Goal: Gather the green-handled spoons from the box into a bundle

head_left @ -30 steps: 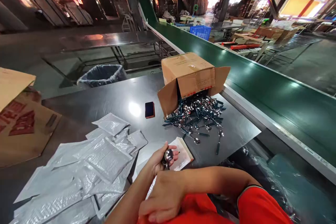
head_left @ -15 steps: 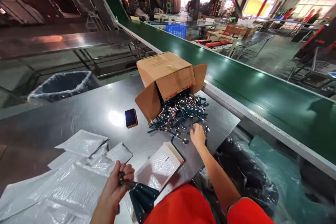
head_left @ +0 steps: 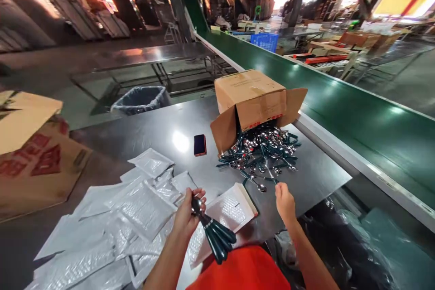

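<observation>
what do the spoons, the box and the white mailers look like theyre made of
Shiny spoons with dark green handles: polished metal bowls by their glints, handles probably plastic. Tipped brown box: matte corrugated cardboard, folded flaps. White padded mailers: glossy plastic film, bubble texture showing.

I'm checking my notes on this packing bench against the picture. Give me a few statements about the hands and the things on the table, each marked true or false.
1. The left hand grips a bundle of spoons with dark green handles. True.
2. The right hand holds the phone. False: the phone lies on the table, apart from both hands.
3. Spoons spill from a tipped cardboard box. True.
4. The bubble mailers lie on the green conveyor belt. False: they lie on the table.
</observation>
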{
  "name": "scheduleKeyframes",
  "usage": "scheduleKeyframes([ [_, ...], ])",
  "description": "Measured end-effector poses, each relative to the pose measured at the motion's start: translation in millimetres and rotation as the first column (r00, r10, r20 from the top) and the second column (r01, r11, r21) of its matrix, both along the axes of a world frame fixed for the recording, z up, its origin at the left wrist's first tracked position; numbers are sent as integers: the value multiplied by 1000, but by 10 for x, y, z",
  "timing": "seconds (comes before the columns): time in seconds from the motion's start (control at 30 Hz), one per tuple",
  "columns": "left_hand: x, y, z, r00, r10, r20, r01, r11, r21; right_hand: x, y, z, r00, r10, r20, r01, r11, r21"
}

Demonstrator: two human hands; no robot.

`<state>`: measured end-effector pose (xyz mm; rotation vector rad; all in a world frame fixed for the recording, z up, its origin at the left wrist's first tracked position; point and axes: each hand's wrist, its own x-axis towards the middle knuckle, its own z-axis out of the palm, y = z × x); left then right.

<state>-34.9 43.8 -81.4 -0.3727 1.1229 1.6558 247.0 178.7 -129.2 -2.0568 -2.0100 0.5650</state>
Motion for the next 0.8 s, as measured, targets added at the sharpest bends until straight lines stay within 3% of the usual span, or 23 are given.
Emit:
scheduleKeyframes([
  [0.07, 37, 49, -54, 1000, 17, -17, -17, 1000, -7, -260, -282, 76, 963, 243, -113, -234, 968, 88],
  [0.1, 55, 68, -77, 999, 30, -21, -30, 999, -12, -389, -435, 109, 891, 420, -170, -388, 901, 194],
  [0.17, 82, 90, -116, 998, 56, -28, -57, 998, -19, -617, -707, 167, 715, 679, -167, -583, 711, 394],
  [0.2, 90, 92, -131, 997, 69, -28, -70, 997, -19, -708, -810, 193, 639, 757, -134, -636, 619, 461],
  [0.27, 97, 82, -152, 996, 89, -18, -89, 996, -12, -834, -939, 238, 571, 817, -77, -681, 524, 512],
  [0.33, 95, 62, -159, 995, 100, 4, -100, 995, 7, -887, -991, 268, 548, 834, -63, -699, 498, 514],
  [0.43, 80, 29, -136, 993, 110, 32, -111, 992, 55, -887, -1021, 282, 558, 814, -162, -682, 561, 469],
  [0.53, 41, -5, -69, 989, 143, 20, -145, 981, 132, -897, -1081, 258, 554, 677, -485, -598, 729, 334],
  [0.57, 26, -15, -41, 986, 166, 2, -165, 973, 160, -920, -1110, 245, 535, 568, -625, -558, 794, 243],
  [0.63, 7, -30, 18, 975, 215, -51, -199, 956, 215, -1001, -1172, 225, 468, 212, -858, -466, 884, -36],
  [0.67, 12, -33, 46, 968, 234, -84, -209, 948, 241, -1056, -1198, 222, 419, -12, -908, -411, 889, -201],
  [0.73, 59, -34, 96, 953, 261, -156, -209, 935, 288, -1175, -1218, 230, 306, -383, -872, -292, 834, -468],
  [0.8, 147, -35, 132, 936, 265, -230, -182, 927, 329, -1267, -1178, 252, 225, -534, -815, -180, 799, -574],
])
